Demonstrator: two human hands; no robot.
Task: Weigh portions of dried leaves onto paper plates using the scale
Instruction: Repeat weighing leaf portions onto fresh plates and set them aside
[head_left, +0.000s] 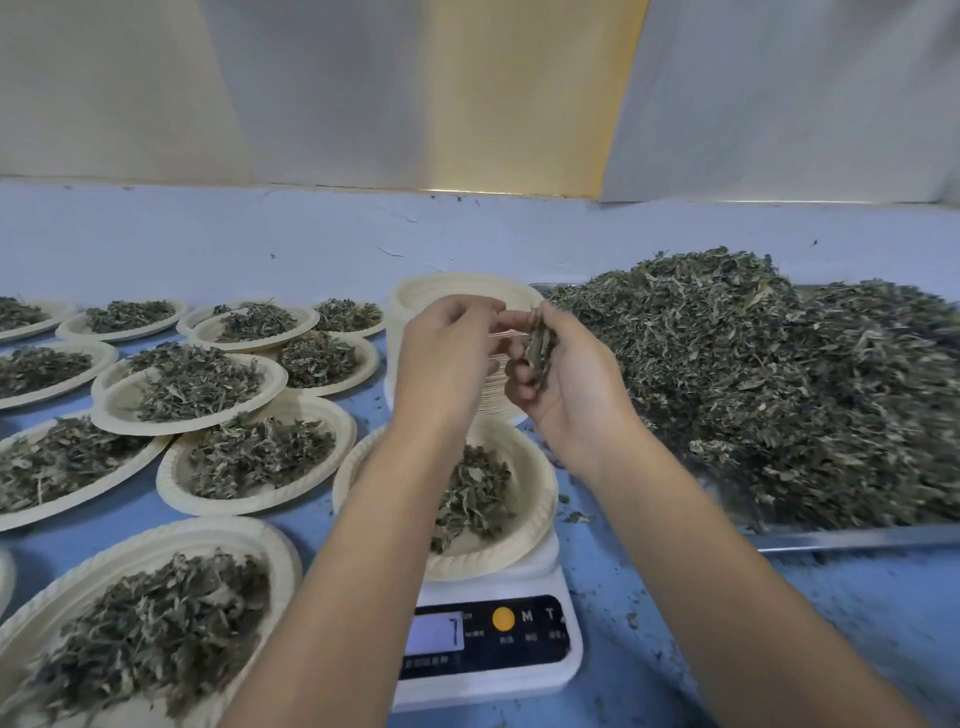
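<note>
Two hands meet over the scale (488, 639), sharing a tuft (540, 348) of dried leaves.
The right hand (566, 384) is cupped, fingers curled round the tuft. The left hand (447, 353) has its fingers bunched, tips at the tuft; I cannot tell if they pinch any. Below them a plate (540, 499) holding some leaves sits on the scale, near centre. Filled plates (165, 474) cover the left, a heap (753, 374) fills the tray (857, 538) at right, and a plate stack (447, 286) stands behind the hands.

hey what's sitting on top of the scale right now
A paper plate holding a small heap of dried leaves sits on the scale. The left forearm covers the plate's left part, hiding what lies there; the plate hides the weighing platform.
</note>
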